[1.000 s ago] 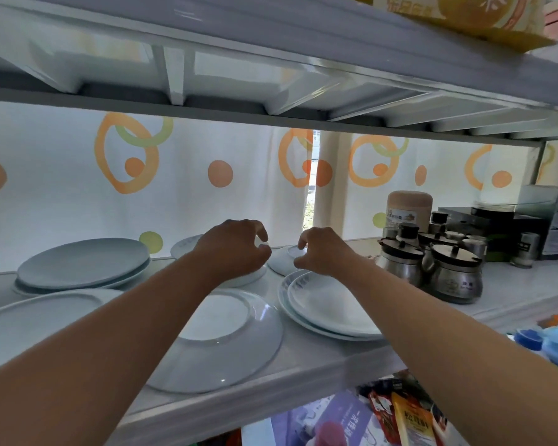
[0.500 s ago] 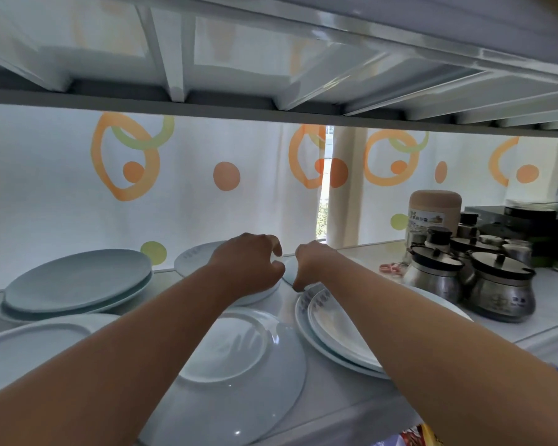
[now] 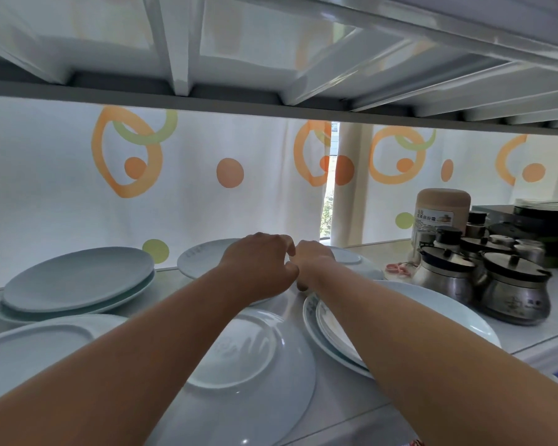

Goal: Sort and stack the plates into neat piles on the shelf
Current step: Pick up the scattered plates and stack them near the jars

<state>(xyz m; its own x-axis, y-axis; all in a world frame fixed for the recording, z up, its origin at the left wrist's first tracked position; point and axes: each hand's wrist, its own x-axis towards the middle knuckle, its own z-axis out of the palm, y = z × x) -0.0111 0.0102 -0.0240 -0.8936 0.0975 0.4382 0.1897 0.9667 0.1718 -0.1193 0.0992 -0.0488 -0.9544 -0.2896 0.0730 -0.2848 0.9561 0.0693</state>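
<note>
The left hand and right hand meet at the back of the shelf, fingers curled; I cannot tell what they grip. Beneath the left fingers the round rear plate lies flat, underside up, and a smaller plate lies just right of the right fingers.

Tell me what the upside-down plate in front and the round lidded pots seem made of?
The upside-down plate looks like glazed ceramic, possibly melamine: glossy pale blue, sharp light glints, a moulded foot ring. The round lidded pots look like stainless steel: grey metallic sheen, soft reflections. Their dark lids could be plastic or glass.
</note>
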